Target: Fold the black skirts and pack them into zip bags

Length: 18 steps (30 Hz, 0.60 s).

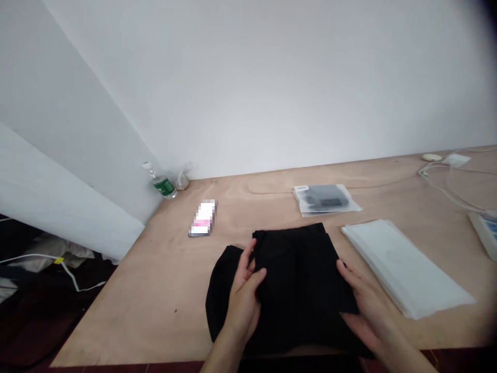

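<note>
A folded black cloth (298, 285) is held up at the front of the wooden table (155, 290). My left hand (245, 295) grips its left edge, thumb on the near face and fingers behind. On the right edge my right hand (363, 300) has its thumb near the side, with the other fingers partly hidden by the cloth. More black fabric (221, 290) lies to the left, behind my left hand. To the right rests a stack of frosted plastic bags (407, 267). Behind the cloth lies a clear bag with a dark item inside (326, 199).
A phone (203, 217) lies left of the cloth. At the back left corner stand a bottle with a green label (161, 181) and a small clear bag (182, 180). White cables (442, 168) and a white device (483, 233) are at the right.
</note>
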Motion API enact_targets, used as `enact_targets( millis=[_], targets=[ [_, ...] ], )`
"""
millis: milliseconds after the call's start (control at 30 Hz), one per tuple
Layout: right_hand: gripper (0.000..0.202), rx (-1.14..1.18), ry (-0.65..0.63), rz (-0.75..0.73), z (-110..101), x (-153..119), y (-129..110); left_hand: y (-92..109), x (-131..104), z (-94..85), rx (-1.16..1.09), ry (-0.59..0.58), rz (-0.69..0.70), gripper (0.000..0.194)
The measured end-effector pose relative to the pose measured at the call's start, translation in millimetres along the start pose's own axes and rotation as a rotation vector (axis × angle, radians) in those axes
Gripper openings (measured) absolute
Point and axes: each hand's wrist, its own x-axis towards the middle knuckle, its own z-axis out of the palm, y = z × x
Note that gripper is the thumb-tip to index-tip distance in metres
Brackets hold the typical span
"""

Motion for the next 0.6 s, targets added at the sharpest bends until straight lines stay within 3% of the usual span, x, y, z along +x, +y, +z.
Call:
enact_targets(
  millis=[100,167,267,367,433,500,600],
  targets=[
    [0.059,-0.053,-0.014,0.015,-18,12,2,-7,5,-18.5,-0.035,0.085,-0.111,0.067],
    [0.065,-0.088,-0.051,-0.074,-23,19,7,-12,7,-23.1,0.000,0.092,-0.139,0.073],
    [0.082,-0.192,-0.046,-0.243,-25,23,10,-11,6,-21.8,0.064,0.060,-0.057,0.081],
    [0.080,-0.300,-0.018,-0.355,-27,22,6,-8,5,-23.6,0.166,-0.008,0.024,0.073],
    [0.077,-0.350,-0.045,-0.387,-31,22,4,-9,5,-28.6,0.318,-0.041,0.052,0.061],
    [0.073,-0.427,-0.063,-0.390,-35,24,5,-14,3,-33.0,0.556,0.014,0.115,0.048],
    [0.062,-0.563,-0.091,-0.406,-39,31,10,-24,0,-33.0,0.972,0.047,0.341,0.047]
  ],
)
